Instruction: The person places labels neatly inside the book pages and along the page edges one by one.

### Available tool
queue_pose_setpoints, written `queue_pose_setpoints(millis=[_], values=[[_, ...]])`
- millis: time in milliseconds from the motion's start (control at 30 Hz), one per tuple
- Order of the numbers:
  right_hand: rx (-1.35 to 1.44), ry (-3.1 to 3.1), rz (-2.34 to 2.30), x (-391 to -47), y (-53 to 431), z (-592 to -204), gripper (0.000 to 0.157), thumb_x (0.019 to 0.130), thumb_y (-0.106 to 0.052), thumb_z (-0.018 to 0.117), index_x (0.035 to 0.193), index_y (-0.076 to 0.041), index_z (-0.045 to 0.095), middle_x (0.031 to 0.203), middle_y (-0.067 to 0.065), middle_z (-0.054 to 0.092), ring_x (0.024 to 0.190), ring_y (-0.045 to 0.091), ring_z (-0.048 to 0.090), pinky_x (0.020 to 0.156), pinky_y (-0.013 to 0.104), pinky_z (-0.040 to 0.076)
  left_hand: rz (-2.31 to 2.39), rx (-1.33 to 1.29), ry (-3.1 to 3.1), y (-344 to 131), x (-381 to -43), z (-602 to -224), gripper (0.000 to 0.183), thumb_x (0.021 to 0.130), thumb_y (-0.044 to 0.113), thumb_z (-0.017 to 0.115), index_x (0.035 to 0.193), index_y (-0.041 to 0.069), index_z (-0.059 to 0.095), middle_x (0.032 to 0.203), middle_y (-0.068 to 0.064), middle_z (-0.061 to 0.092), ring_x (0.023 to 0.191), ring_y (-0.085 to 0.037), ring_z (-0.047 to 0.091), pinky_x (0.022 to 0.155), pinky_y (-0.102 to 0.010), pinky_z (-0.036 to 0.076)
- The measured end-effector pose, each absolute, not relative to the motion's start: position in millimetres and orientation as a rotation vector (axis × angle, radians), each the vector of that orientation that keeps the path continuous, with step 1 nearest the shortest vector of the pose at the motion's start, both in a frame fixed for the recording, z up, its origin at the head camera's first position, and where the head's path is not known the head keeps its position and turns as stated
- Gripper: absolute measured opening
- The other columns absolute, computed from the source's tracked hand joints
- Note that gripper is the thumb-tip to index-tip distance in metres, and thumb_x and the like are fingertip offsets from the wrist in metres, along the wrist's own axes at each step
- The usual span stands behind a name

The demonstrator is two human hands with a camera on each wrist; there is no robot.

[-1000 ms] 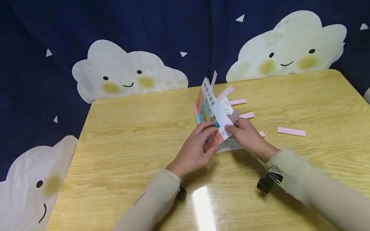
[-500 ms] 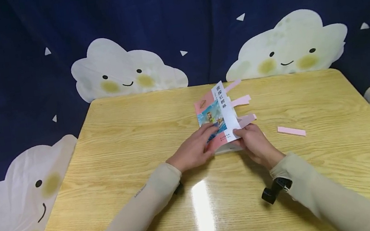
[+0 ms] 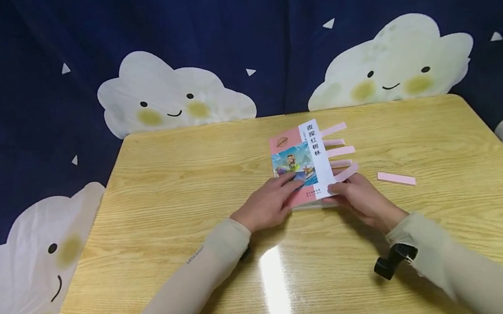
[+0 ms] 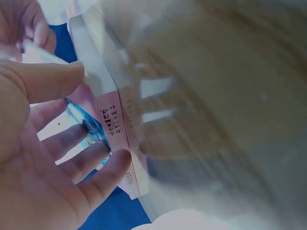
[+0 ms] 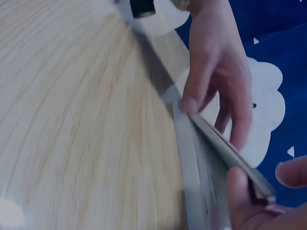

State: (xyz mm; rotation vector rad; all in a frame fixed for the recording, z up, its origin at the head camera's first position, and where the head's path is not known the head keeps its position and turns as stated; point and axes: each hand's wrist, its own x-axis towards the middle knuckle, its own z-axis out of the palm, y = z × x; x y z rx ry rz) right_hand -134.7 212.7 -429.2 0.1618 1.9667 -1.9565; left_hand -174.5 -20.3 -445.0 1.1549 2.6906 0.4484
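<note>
A paperback book [image 3: 282,155] with a pink cover and a sea picture lies front up at the table's middle. Several pink paper strips [image 3: 340,150] stick out from its right edge. My left hand [image 3: 265,205] rests on the cover, its fingers spread over the picture and its thumb at the near edge. My right hand [image 3: 365,199] pinches the lower right corner, thumb on top and fingers beneath. In the right wrist view, the pinched upper part of the book [image 5: 230,153] is raised at a slant above a pale lower layer [image 5: 189,167].
One loose pink strip [image 3: 396,178] lies on the wooden table [image 3: 177,184], right of the book. A dark blue curtain [image 3: 255,15] with smiling clouds hangs behind the table's far edge. Light glares on the tabletop in front of the book.
The raised front part of the book has come down flatter, its cover turning to face up. The strips now fan out to the right. My right hand has moved right and nearer with the corner.
</note>
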Motion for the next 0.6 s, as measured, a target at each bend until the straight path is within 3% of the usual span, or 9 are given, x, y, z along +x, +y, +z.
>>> queue_pose_setpoints(millis=[133, 267, 367, 433, 500, 600], values=[[0.215, 2.182, -1.647, -128.1, 231.0, -423.6, 0.062, 0.101, -0.014, 0.049, 0.15, 0.013, 0.023, 0.129, 0.027, 0.052, 0.096, 0.015, 0.068, 0.083, 0.029, 0.06, 0.295, 1.14, 2.691, -16.6, -174.8, -443.7, 0.055, 0.098, 0.023, 0.058, 0.151, 0.024, 0.043, 0.164, -0.002, 0.03, 0.149, -0.03, 0.034, 0.12, -0.044, 0.035], [0.123, 2.535, -1.175, -118.8, 250.2, -411.9, 0.08, 0.1, -0.031, 0.055, 0.155, 0.007, 0.013, 0.141, 0.035, 0.04, 0.118, 0.042, 0.057, 0.09, 0.048, 0.054, 0.229, 1.137, 2.691, -14.3, -174.5, -441.2, 0.053, 0.098, 0.023, 0.058, 0.15, 0.025, 0.046, 0.163, 0.001, 0.032, 0.148, -0.03, 0.037, 0.116, -0.047, 0.04], [-0.091, 2.825, -0.85, -116.7, 255.9, -406.6, 0.072, 0.097, -0.032, 0.059, 0.151, 0.006, 0.03, 0.144, 0.036, 0.04, 0.128, 0.051, 0.045, 0.1, 0.061, 0.043, 0.198, 1.117, 2.696, -14.5, -174.0, -439.6, 0.053, 0.098, 0.024, 0.06, 0.149, 0.026, 0.047, 0.163, 0.001, 0.033, 0.147, -0.03, 0.037, 0.113, -0.047, 0.043], [-0.308, 2.987, -0.674, -118.3, 252.6, -407.3, 0.056, 0.096, -0.027, 0.061, 0.14, 0.006, 0.048, 0.137, 0.033, 0.05, 0.125, 0.051, 0.048, 0.103, 0.063, 0.039, 0.174, 1.104, 2.698, -14.8, -173.6, -439.2, 0.053, 0.098, 0.025, 0.06, 0.149, 0.027, 0.046, 0.163, 0.002, 0.033, 0.147, -0.029, 0.037, 0.112, -0.048, 0.044], [-0.547, 3.086, -0.504, -120.6, 245.8, -410.5, 0.042, 0.094, -0.021, 0.063, 0.127, 0.004, 0.061, 0.129, 0.029, 0.059, 0.123, 0.048, 0.051, 0.104, 0.061, 0.039, 0.157, 1.092, 2.698, -15.0, -173.2, -439.4, 0.053, 0.098, 0.027, 0.06, 0.149, 0.028, 0.046, 0.163, 0.003, 0.033, 0.148, -0.029, 0.037, 0.11, -0.049, 0.045], [-0.857, 3.091, -0.31, -124.8, 233.3, -417.6, 0.033, 0.091, -0.018, 0.067, 0.12, -0.002, 0.068, 0.124, 0.025, 0.064, 0.119, 0.044, 0.056, 0.099, 0.059, 0.047, 0.143, 1.084, 2.695, -14.3, -172.5, -440.3, 0.053, 0.099, 0.03, 0.058, 0.15, 0.028, 0.045, 0.164, 0.004, 0.032, 0.148, -0.028, 0.036, 0.11, -0.05, 0.045]])
